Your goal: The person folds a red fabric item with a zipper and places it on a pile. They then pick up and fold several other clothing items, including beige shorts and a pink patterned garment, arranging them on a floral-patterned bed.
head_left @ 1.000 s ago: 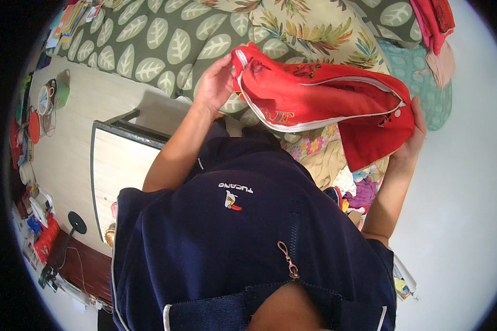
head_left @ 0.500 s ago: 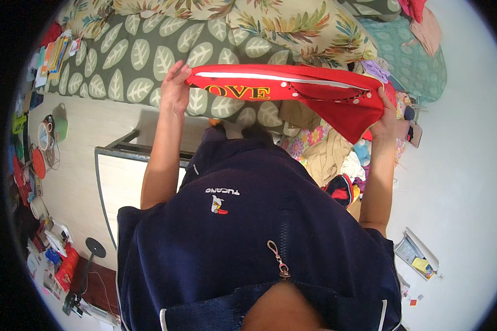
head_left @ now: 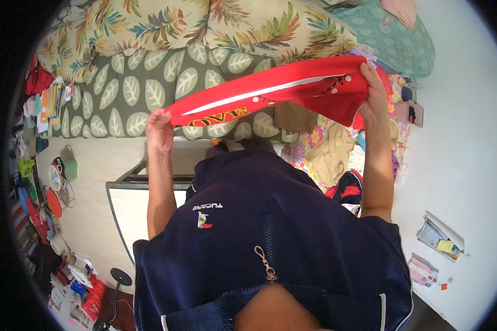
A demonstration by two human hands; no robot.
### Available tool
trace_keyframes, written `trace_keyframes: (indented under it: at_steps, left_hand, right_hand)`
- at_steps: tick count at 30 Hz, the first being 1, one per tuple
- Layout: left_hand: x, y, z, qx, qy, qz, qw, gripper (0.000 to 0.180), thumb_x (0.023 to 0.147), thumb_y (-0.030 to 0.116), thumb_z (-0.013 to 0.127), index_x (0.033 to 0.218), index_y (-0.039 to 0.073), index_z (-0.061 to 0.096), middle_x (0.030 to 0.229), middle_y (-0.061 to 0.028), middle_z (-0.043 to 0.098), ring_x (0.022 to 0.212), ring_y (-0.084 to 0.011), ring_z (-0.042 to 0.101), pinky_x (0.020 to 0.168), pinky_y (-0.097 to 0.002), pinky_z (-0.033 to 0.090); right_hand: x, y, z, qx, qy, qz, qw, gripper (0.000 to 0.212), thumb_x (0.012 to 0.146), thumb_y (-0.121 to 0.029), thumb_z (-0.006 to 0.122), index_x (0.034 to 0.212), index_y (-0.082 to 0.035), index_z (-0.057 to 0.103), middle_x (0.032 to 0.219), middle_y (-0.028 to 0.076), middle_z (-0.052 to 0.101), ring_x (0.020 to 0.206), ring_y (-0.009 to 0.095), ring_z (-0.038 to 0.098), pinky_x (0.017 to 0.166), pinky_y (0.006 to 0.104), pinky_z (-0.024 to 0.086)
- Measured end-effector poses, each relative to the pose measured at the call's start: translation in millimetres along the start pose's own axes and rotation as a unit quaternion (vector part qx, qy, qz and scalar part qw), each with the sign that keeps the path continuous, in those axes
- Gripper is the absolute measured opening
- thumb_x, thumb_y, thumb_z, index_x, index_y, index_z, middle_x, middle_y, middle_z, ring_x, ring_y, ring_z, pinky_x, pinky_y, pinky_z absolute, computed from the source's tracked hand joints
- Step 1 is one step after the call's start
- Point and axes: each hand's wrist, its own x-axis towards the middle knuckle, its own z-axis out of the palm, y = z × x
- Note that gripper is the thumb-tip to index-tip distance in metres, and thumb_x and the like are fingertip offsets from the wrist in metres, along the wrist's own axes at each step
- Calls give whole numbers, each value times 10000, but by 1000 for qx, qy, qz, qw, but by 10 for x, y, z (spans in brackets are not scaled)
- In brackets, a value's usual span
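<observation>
Stretched between my hands is a red printed garment, folded into a long band, with a white stripe, yellow-and-black lettering and white dots. My left hand pinches its left end, which hangs lower. At the higher right end, my right hand grips the cloth, and a loose flap droops beside it. The garment is held in the air in front of the sofa. What kind of garment it is, the folds do not show.
A leaf-patterned sofa with floral cushions stands ahead. Crumpled clothes lie in a pile at the right, on flowered fabric. A white-topped table is at my left. Bins and papers crowd the far left.
The garment has tilted: its left end is lower and its right end higher. Both hands still hold it. The head view has shifted a little.
</observation>
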Motion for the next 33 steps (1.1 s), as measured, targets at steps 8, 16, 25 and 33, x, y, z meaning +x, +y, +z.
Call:
trace_keyframes:
  at_steps: [8,16,25,33]
  left_hand:
    - [116,6,-39,104,72,107,986,175,761,-81,544,738,78,475,718,-35,545,648,-128,536,595,-243,451]
    - [60,-31,482,421,78,192,883,119,793,-24,527,893,31,558,813,-15,568,759,-96,535,712,-219,424]
    - [-439,-300,2599,336,-231,158,899,231,804,34,573,1032,-4,580,1075,-40,498,797,-70,502,721,-200,418]
    - [-313,-483,2856,184,-183,-62,964,169,861,177,545,836,18,597,576,12,514,475,-46,449,450,-180,369]
  right_hand:
    - [124,166,204,6,0,29,1000,190,838,-103,537,1011,-27,560,903,46,616,764,119,598,692,246,490]
    - [79,-183,578,6,-32,1,999,195,856,-135,521,1008,-20,556,879,31,613,736,90,586,658,225,480]
    - [120,-32,1000,35,-100,54,993,205,894,-139,448,1037,-2,502,945,77,588,829,142,585,740,270,475]
    - [76,131,1028,10,-83,82,993,190,880,-166,476,978,-8,515,780,44,563,667,104,544,606,239,453]
